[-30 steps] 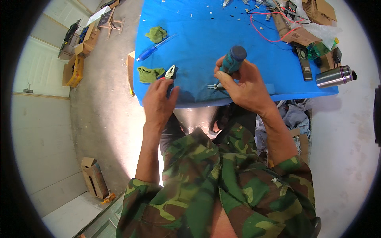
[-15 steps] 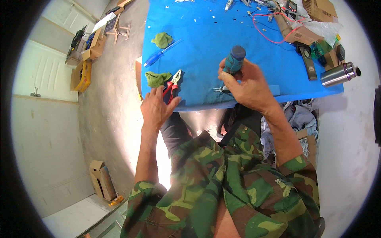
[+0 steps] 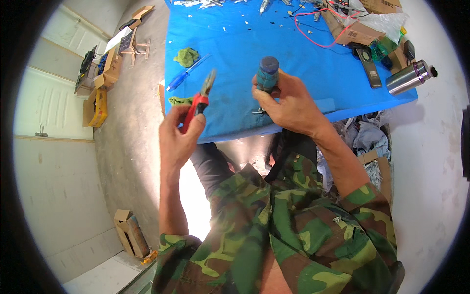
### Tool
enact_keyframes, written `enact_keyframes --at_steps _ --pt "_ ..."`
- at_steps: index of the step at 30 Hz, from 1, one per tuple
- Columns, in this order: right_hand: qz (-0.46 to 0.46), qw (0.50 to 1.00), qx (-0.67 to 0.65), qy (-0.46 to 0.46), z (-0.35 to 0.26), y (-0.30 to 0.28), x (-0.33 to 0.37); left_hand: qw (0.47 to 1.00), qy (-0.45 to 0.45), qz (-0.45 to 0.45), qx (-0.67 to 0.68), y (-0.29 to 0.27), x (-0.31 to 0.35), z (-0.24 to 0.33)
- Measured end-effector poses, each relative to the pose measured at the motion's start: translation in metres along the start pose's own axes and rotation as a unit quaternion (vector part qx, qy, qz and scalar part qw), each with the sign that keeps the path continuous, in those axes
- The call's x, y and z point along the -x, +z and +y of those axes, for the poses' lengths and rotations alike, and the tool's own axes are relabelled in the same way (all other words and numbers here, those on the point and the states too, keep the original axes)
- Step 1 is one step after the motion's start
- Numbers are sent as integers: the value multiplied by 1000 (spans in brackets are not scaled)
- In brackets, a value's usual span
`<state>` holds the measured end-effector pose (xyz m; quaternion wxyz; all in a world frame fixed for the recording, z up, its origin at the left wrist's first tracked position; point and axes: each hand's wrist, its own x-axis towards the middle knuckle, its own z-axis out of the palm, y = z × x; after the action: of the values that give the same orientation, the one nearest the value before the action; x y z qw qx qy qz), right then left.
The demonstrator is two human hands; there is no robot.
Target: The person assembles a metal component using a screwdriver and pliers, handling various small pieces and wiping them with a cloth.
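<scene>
My left hand (image 3: 178, 134) is closed on the red handles of a pair of pliers (image 3: 199, 100), lifted off the table near its front-left edge. The pliers' jaws point away from me and are blurred. My right hand (image 3: 289, 103) grips a thick teal handle with a dark blue end (image 3: 268, 73), held upright; the lower part of this tool is hidden by the hand. Just below the fingers lies a small pronged metal piece (image 3: 257, 111). To the left, a blue screwdriver (image 3: 183, 76) rests on the cloth between a green rag (image 3: 186, 57) and another green rag (image 3: 180, 101), partly behind my left hand.
A blue cloth (image 3: 230, 44) covers the table. At its right stand a steel flask (image 3: 409, 78), a dark flat device (image 3: 368, 66) and a cardboard box (image 3: 352, 34) with a red wire (image 3: 313, 41). Metal scraps (image 3: 205, 3) lie at the far edge.
My left hand has taken hold of the pliers and raised them from the cloth. My right hand keeps its grip on the teal handle. The whole view has shifted slightly.
</scene>
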<state>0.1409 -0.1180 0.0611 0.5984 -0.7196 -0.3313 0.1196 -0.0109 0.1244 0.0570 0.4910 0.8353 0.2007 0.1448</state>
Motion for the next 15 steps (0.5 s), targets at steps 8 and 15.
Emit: enact_keyframes --at_steps 8,15 --pt "8 998 50 -25 -1 -1 -2 944 325 4 -53 0 4 121" --pt "12 994 82 -66 5 2 -7 905 358 36 -227 12 -8 124"
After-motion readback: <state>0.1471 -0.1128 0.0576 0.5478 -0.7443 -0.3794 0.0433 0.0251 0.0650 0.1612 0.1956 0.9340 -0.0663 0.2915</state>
